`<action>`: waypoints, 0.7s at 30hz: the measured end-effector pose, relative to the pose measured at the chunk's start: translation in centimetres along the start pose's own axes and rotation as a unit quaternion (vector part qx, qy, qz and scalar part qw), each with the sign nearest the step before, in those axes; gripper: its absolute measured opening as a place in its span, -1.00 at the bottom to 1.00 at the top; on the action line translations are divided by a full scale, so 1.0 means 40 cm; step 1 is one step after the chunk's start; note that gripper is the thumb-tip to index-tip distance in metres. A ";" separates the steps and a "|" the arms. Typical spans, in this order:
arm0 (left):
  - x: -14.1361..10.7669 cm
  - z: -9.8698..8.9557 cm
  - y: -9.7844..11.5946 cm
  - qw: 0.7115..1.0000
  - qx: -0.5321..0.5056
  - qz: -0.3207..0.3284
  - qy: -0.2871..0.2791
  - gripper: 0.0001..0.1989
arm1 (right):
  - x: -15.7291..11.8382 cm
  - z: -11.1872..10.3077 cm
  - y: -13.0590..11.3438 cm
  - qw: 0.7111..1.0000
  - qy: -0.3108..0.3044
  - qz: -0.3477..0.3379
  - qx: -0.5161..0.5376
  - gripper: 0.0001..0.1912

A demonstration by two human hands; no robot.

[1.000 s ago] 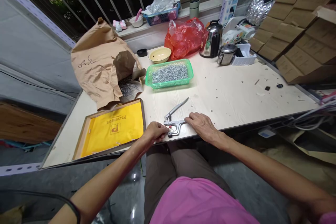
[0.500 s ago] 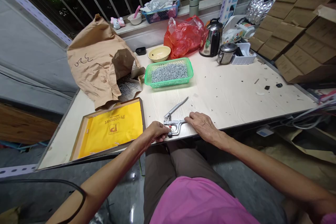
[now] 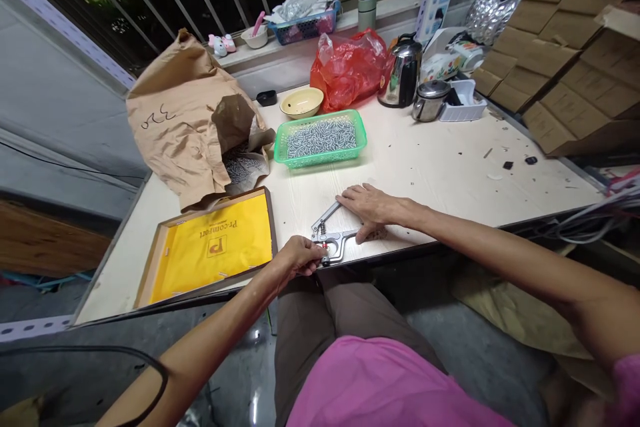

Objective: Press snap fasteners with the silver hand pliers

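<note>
Snap fastener pliers [image 3: 340, 237] of grey metal, with a spring and a red part at the jaw, lie at the table's front edge. My right hand [image 3: 373, 208] spans both handles, its fingers over the upper handle and its thumb at the lower one. At the jaw, my left hand [image 3: 303, 255] has its fingertips pinched together; what they hold is too small to make out. Beyond the pliers stands a green plastic basket [image 3: 320, 159] full of small metal pieces. To the left, a yellow printed sheet [image 3: 210, 247] lies in a shallow cardboard tray [image 3: 146, 273].
A big brown paper bag [image 3: 175, 127], torn open, spills similar metal pieces at the left. Along the back are a cream bowl [image 3: 301, 103], a red plastic bag [image 3: 345, 73], a kettle [image 3: 401, 73] and a metal cup [image 3: 430, 103]. Stacked cardboard [image 3: 565, 60] leans at the right.
My right hand has moved up and forward, from the end of the lower handle to across both handles. My left hand stays at the jaw, nearly unchanged.
</note>
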State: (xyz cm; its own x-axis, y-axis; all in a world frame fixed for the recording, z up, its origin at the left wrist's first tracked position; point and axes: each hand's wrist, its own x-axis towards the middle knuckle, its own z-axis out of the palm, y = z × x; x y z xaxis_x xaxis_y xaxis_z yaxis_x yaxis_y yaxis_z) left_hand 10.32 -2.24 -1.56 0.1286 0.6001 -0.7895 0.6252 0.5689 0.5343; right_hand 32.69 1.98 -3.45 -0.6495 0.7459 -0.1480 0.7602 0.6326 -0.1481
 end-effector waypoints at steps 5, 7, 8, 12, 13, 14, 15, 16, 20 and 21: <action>0.001 0.002 -0.015 1.000 -0.014 -0.002 0.007 -0.66 | -0.010 -0.015 -0.022 1.000 -0.013 0.013 -0.020 -0.22; 0.002 0.004 -0.020 1.000 -0.021 -0.002 0.010 -0.64 | -0.020 -0.012 -0.025 1.000 -0.007 0.015 -0.016 -0.29; 0.003 0.006 -0.023 1.000 -0.023 -0.002 0.010 -0.64 | -0.024 -0.009 -0.025 1.000 0.000 0.016 -0.014 -0.30; 0.001 0.009 -0.031 0.999 -0.030 0.004 0.012 -0.63 | -0.040 -0.004 -0.030 1.000 0.022 0.019 -0.005 -0.34; -0.002 0.009 -0.033 0.999 -0.030 0.003 0.012 -0.64 | -0.043 -0.005 -0.034 1.000 0.022 0.021 0.000 -0.37; -0.006 0.009 -0.036 1.000 -0.025 0.005 0.015 -0.64 | -0.047 -0.007 -0.039 0.999 0.021 0.024 0.007 -0.42; -0.012 0.008 -0.037 1.000 -0.009 0.012 0.026 -0.66 | -0.052 -0.009 -0.044 0.999 0.020 0.028 0.014 -0.47; -0.019 0.009 -0.039 0.998 0.021 0.029 0.052 -0.68 | -0.056 -0.011 -0.050 0.999 0.021 0.032 0.019 -0.52; -0.042 0.025 -0.031 0.917 0.226 0.224 0.240 -0.79 | -0.068 -0.011 -0.066 0.998 0.037 0.045 0.026 -0.63; -0.042 0.034 -0.025 0.882 0.273 0.280 0.262 -0.80 | -0.069 -0.009 -0.068 0.998 0.039 0.046 0.025 -0.63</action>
State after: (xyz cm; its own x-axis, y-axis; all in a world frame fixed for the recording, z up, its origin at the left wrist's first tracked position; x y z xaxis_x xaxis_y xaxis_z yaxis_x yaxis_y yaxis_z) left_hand 10.52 -4.57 -1.17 0.2511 0.9602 -0.1221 0.8726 -0.1700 0.4578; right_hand 32.42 -1.74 -2.28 -0.5727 0.8153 -0.0859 0.8131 0.5515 -0.1863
